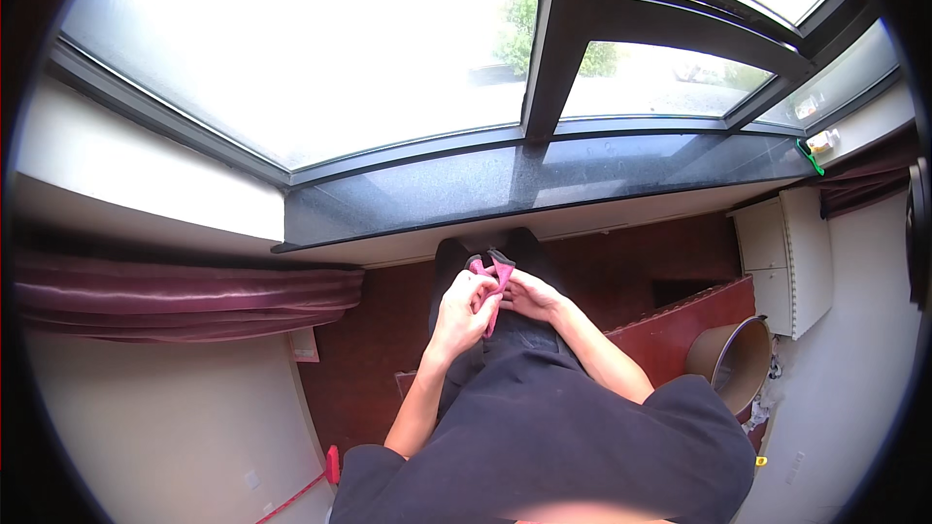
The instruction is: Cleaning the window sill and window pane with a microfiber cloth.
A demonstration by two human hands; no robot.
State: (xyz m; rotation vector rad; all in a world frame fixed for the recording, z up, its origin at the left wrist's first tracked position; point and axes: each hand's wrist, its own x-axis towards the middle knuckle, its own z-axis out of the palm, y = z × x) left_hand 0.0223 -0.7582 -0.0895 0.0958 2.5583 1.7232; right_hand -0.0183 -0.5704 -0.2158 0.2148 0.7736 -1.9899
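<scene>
A pink cloth (502,271) with dark grey edging is bunched between my two hands, over my lap. My left hand (460,311) pinches its middle between thumb and fingers. On the other side my right hand (533,296) has its fingers curled behind the cloth and against it. Two dark-edged ends stick up past my fingers, and a narrow pink tail hangs below my left thumb. Part of the cloth is hidden by my fingers. Beyond my knees runs the dark stone windowsill (437,193).
Large dark-framed windows (328,51) rise above the sill. At the sill's right end are a jar (824,140) and a green object (810,158). A purple curtain (189,298) hangs at left. To the right stand a brown bin (703,356), a reddish wooden panel (655,338) and a white cabinet (764,262).
</scene>
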